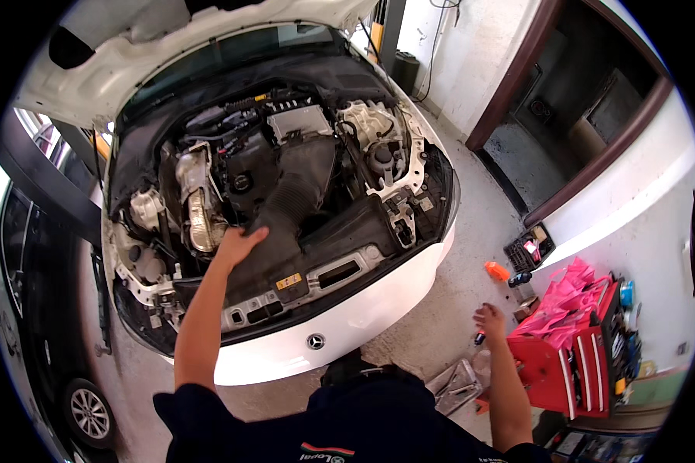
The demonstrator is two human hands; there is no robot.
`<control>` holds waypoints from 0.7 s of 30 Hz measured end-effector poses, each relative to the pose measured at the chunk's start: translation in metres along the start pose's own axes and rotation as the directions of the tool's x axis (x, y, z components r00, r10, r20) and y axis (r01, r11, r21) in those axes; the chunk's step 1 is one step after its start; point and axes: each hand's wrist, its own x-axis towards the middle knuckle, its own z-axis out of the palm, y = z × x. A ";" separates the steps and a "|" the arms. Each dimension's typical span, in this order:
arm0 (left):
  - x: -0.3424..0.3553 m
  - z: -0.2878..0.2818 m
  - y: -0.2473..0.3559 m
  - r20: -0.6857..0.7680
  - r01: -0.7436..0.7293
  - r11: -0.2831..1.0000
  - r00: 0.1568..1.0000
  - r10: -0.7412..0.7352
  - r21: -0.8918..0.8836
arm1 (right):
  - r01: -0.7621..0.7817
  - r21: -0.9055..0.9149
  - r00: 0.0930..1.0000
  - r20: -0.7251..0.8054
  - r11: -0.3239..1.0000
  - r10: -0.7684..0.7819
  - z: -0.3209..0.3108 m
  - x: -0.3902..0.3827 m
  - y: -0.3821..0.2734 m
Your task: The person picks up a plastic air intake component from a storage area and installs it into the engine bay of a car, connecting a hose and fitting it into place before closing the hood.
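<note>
My left hand (240, 246) reaches over the engine bay at the left edge of the black air intake duct (282, 224), beside a metallic heat shield (201, 216). Its thumb stands apart from the fingers, whose tips are partly hidden. The ribbed duct runs from the front of the bay back toward a grey cover (300, 121). To the right, my right hand (489, 320) hovers above the floor near a red tool cabinet, its fingers loosely bent and apart. Just under it shows a small dark blue and red object (479, 338); whether the hand touches it, I cannot tell.
The white car's hood (201, 46) is raised, its front bumper (340, 339) close before me. Pink cloth (571, 305) lies on the red tool cabinet (552, 370). An orange item (497, 271) and a black crate (530, 245) sit by the wall. A black car (35, 324) stands left.
</note>
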 end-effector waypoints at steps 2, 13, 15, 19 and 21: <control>0.053 0.014 0.007 0.012 -0.064 0.998 0.998 0.064 0.023 | -0.113 -0.018 0.983 0.147 0.993 0.114 0.013 0.011 -0.005; 0.198 0.076 -0.019 0.230 0.065 0.985 0.968 -0.101 0.158 | -0.110 -0.134 0.950 0.276 0.985 0.143 0.186 0.121 -0.130; 0.199 0.083 -0.025 0.222 0.110 0.988 0.966 -0.132 0.106 | 0.041 -0.120 0.928 0.372 0.992 0.007 0.234 0.154 -0.160; 0.193 0.094 -0.040 0.214 0.125 0.991 0.968 -0.133 0.050 | 0.443 -0.051 0.794 0.485 0.895 -0.366 0.341 0.226 -0.202; 0.188 0.094 -0.040 0.238 0.107 0.994 0.966 -0.097 -0.029 | 0.594 -0.058 0.717 0.491 0.802 -0.495 0.395 0.250 -0.231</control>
